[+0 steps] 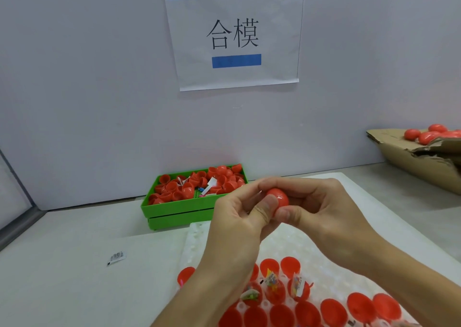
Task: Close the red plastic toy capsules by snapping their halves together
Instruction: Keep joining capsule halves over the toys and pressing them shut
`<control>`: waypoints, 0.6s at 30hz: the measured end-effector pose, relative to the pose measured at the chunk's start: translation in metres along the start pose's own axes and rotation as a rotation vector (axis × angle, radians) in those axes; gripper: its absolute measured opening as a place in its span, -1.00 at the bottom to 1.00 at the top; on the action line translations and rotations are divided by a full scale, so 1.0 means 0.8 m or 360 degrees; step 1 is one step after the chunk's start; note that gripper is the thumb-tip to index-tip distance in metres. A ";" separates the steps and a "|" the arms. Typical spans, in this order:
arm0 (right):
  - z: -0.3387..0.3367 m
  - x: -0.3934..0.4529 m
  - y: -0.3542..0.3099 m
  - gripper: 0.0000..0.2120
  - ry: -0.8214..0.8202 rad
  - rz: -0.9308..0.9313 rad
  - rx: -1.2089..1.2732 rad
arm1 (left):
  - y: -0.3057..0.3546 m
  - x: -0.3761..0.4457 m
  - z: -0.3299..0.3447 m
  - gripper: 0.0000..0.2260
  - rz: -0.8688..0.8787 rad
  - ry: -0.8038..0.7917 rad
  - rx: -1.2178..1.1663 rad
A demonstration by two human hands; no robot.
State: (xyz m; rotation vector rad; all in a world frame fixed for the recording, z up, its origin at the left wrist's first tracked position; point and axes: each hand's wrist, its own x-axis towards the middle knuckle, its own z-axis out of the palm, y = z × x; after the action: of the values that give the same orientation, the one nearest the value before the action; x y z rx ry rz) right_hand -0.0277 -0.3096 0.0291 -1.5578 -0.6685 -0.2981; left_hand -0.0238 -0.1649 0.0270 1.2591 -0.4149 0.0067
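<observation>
A red capsule (280, 198) is held above the table between both hands. My left hand (239, 217) grips its left side with the thumb pressed on the front. My right hand (321, 209) grips its right side, fingers curled over the top. Most of the capsule is hidden by fingers. Below, a white moulded tray (199, 236) carries several red capsule halves (361, 309), some with small packeted toys (298, 283) inside.
A green crate (179, 212) with several loose red halves stands at the back by the wall. A cardboard box (411, 157) at the right holds closed red capsules (432, 133). A small sachet (116, 257) lies on the table at the left.
</observation>
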 end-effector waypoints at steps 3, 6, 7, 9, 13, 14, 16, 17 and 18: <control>0.002 -0.001 -0.001 -0.60 0.0043 -0.0036 -0.0132 | 0.006 0.000 0.000 -0.76 -0.0184 -0.0040 -0.0195; -0.002 -0.002 0.005 -0.49 0.0139 -0.0124 -0.0747 | 0.007 0.001 -0.002 -0.76 -0.0292 0.0008 -0.0227; -0.003 -0.002 0.007 -0.43 0.0127 -0.0137 -0.0874 | 0.007 0.002 -0.003 -0.78 -0.0314 0.0030 -0.0202; -0.003 -0.003 0.011 -0.35 0.0068 -0.0134 -0.0973 | 0.006 0.004 -0.005 -0.79 -0.0336 0.0035 -0.0192; -0.005 -0.004 0.016 -0.25 -0.0042 -0.0119 -0.0996 | 0.005 0.006 -0.011 -0.74 -0.0336 0.0088 -0.0471; -0.006 -0.003 0.015 -0.25 -0.0025 -0.0095 -0.0967 | 0.006 0.005 -0.013 -0.72 -0.0365 0.0096 -0.0649; -0.008 -0.002 0.014 -0.28 0.0031 -0.0036 -0.0885 | 0.007 0.004 -0.018 -0.68 -0.0428 0.0044 -0.0973; -0.009 -0.002 0.014 -0.29 0.0042 -0.0022 -0.0857 | 0.007 0.003 -0.020 -0.66 -0.0446 0.0007 -0.1061; -0.009 -0.001 0.014 -0.30 0.0038 -0.0017 -0.0835 | 0.006 0.004 -0.022 -0.66 -0.0452 -0.0015 -0.1103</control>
State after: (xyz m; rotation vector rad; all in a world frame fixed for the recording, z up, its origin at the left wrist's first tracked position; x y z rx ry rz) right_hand -0.0204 -0.3165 0.0200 -2.0447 -0.6080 -0.5295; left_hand -0.0170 -0.1481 0.0282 0.6219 -0.2108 -0.3568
